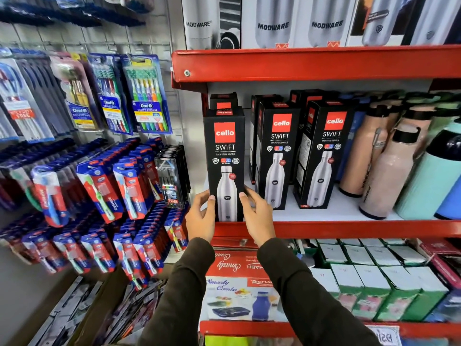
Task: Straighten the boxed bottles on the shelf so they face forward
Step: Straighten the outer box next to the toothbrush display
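Observation:
Three black boxed bottles stand in the front row of the middle red shelf. The left box sits at the shelf's front edge and faces forward. My left hand grips its lower left side and my right hand grips its lower right side, thumbs on the front face. The middle box and the right box stand further back, both turned slightly so a side panel shows. More black boxes stand behind them, mostly hidden.
Loose pink, teal and blue bottles crowd the shelf's right end. Toothbrush packs hang on the wall grid to the left. White bottle boxes fill the shelf above. Combo boxes and green cartons lie below.

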A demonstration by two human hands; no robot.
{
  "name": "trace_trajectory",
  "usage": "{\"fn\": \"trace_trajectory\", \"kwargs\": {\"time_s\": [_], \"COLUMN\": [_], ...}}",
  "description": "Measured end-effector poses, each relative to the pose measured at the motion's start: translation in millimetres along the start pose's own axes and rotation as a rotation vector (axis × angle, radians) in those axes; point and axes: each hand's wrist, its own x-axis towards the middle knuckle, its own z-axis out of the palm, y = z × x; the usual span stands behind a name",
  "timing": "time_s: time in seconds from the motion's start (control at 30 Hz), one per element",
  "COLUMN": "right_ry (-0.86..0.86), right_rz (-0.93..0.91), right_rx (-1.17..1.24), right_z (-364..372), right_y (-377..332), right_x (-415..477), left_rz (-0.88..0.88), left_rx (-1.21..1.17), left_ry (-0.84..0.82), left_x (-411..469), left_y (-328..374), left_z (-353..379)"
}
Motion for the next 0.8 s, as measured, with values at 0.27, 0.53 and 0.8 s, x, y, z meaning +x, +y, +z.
{"fn": "trace_trajectory", "kwargs": {"time_s": [0.27, 0.53, 0.8], "right_ry": [0.237, 0.291, 0.068], "right_rz": [-0.120, -0.073, 0.143], "right_rx": [0.011, -0.022, -0.064], "right_z": [-30.0, -78.0, -98.9], "right_y": [7.9, 26.5, 24.2], "right_x": [-2.4, 28.7, 65.5], "left_rz": [0.226, 0.437, 0.002], "left_rx": [0.118, 0.151, -0.028], "left_ry": [0.282, -0.029, -0.080], "left_x": [-34.9, -51.9, -6.7], "left_y": [2.3, 23.2, 33.8], "left_z": [31.5, 108.6, 158.9]}}
